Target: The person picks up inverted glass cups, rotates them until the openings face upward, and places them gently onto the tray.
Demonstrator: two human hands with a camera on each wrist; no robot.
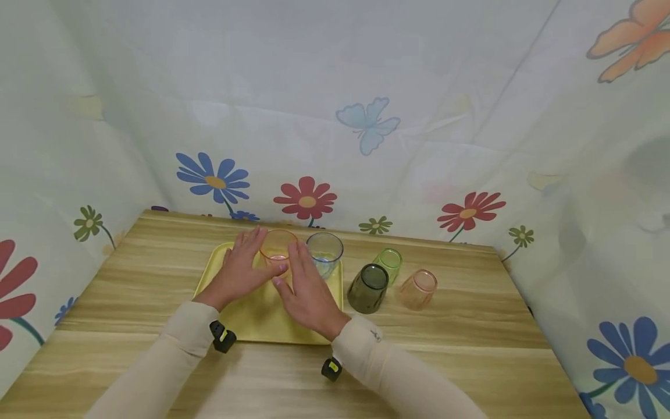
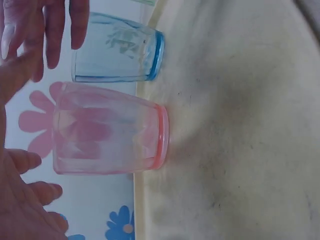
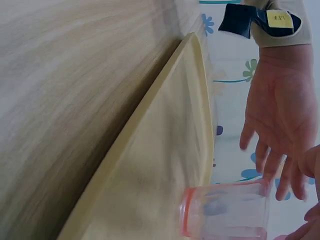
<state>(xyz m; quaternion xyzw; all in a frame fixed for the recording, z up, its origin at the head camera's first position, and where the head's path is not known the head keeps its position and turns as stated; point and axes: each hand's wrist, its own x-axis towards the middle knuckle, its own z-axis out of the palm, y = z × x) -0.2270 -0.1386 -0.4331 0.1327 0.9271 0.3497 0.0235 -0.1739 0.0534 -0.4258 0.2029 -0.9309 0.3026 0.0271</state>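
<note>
A clear glass with a pinkish-orange rim [image 1: 280, 243] stands upright on a yellow tray [image 1: 256, 320], near its far edge. On the glass's left side is my left hand [image 1: 238, 273], fingers extended and palm toward it. My right hand [image 1: 310, 295] is on the near right side, its fingers also straight. Both thumbs come close together in front of the glass. In the left wrist view the pink glass [image 2: 107, 132] shows between the two hands, with no fingers curled round it. A blue-rimmed glass [image 1: 325, 256] stands upright on the tray just beyond my right fingertips.
Right of the tray, three glasses stand upside down on the wooden table [image 1: 445, 361]: a dark grey one [image 1: 368, 291], a green one [image 1: 389, 265] and an orange-pink one [image 1: 417, 290]. A flower-printed cloth [image 1: 262, 145] hangs behind the table and along its sides.
</note>
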